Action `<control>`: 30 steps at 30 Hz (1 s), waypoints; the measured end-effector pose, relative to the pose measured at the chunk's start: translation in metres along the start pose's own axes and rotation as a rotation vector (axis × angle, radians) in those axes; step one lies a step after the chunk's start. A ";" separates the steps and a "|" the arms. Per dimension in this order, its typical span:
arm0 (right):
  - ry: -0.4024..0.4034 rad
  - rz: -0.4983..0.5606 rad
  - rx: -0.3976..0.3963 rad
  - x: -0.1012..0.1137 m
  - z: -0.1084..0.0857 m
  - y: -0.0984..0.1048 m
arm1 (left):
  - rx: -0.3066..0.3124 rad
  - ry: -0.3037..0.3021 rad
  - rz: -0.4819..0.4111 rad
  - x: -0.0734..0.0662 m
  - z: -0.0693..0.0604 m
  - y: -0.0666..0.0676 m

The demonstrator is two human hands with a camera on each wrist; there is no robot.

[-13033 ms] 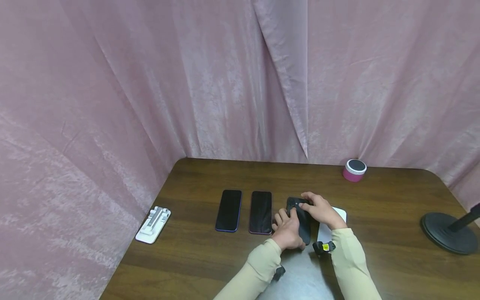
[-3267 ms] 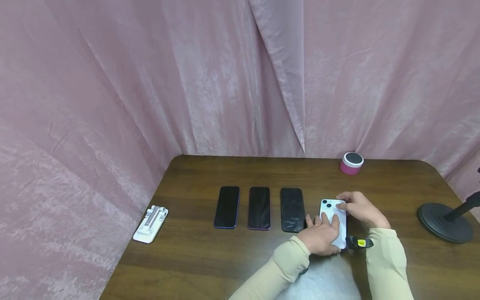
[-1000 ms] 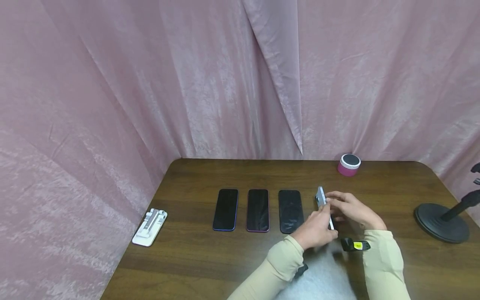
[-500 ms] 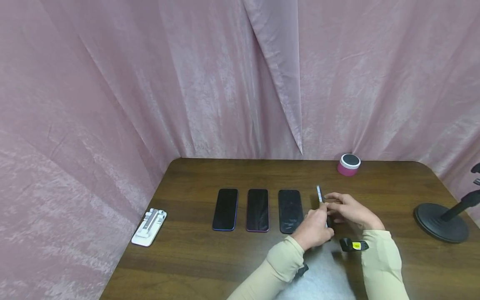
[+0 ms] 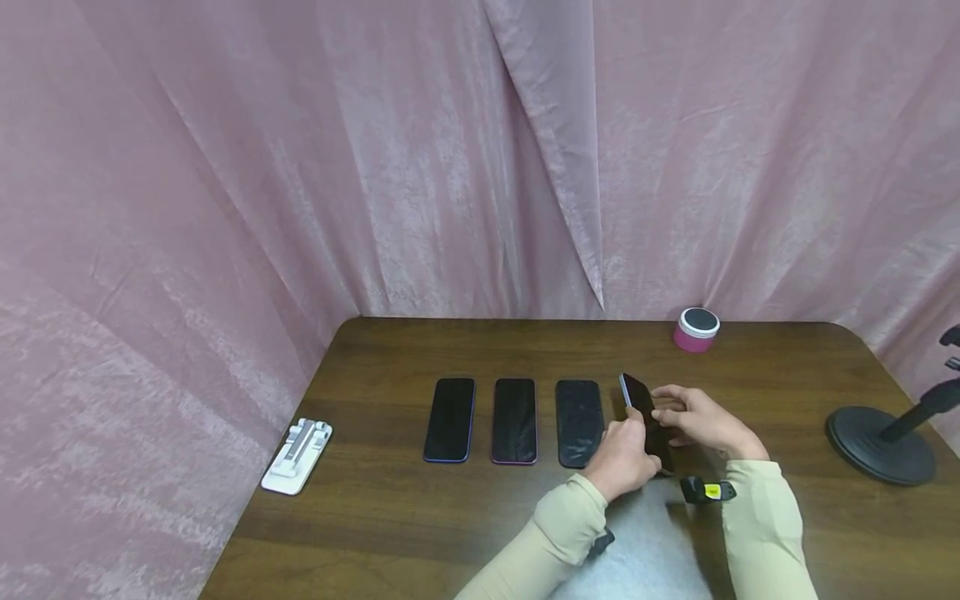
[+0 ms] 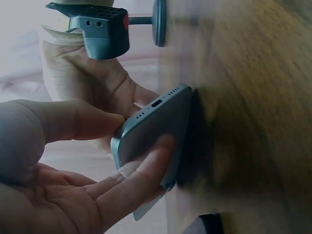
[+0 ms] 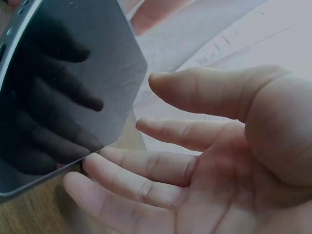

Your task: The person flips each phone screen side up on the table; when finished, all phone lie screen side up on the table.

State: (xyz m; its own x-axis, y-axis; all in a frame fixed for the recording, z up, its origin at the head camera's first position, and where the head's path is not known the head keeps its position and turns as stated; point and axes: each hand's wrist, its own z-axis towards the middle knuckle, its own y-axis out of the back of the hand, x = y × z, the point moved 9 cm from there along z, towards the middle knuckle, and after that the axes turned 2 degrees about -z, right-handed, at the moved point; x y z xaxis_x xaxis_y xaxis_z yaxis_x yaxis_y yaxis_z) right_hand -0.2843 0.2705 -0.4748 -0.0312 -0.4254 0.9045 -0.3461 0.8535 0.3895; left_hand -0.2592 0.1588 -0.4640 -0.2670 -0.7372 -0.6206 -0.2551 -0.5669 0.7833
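A smartphone (image 5: 642, 402) stands tilted on its long edge at the right end of the phone row, its black screen turned toward the right. My left hand (image 5: 621, 458) pinches it: in the left wrist view the thumb is on the edge near the charging port and the fingers lie on the pale back (image 6: 178, 124). My right hand (image 5: 701, 423) is beside the screen side. In the right wrist view its fingers are extended and loosely bent, with fingertips at the lower edge of the screen (image 7: 109, 53); whether they touch is hard to tell.
Three phones lie screen up in a row: one blue-edged (image 5: 450, 420), one purple-edged (image 5: 514, 422), one black (image 5: 580, 423). A white device with a grey clip (image 5: 297, 456) lies far left. A pink jar (image 5: 696, 330) stands at the back; a black round stand base (image 5: 881, 446) at right.
Over the last seconds the phone has turned from pale back up, through upright, to showing its black screen. Earlier, the black phone lay back up under both hands; now it lies screen up.
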 end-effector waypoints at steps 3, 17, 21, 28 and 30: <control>-0.013 -0.007 -0.005 -0.001 0.000 0.001 | 0.012 0.003 0.007 0.002 0.001 -0.003; -0.086 -0.043 -0.039 -0.006 -0.003 0.007 | -0.037 0.028 -0.042 0.015 0.007 -0.011; -0.095 -0.056 -0.048 -0.007 -0.005 0.008 | -0.028 0.036 -0.076 0.014 0.007 -0.013; -0.100 -0.058 -0.055 -0.004 -0.006 0.008 | -0.009 0.022 -0.013 0.009 0.007 -0.014; -0.097 -0.067 -0.060 -0.004 -0.007 0.009 | -0.004 0.010 0.011 0.007 0.007 -0.015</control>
State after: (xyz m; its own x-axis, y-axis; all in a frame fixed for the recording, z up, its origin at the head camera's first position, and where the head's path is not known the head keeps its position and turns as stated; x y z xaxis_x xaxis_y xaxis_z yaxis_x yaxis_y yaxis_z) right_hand -0.2805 0.2819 -0.4734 -0.1018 -0.5068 0.8560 -0.2933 0.8375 0.4610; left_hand -0.2637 0.1647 -0.4801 -0.2605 -0.7469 -0.6117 -0.2488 -0.5603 0.7900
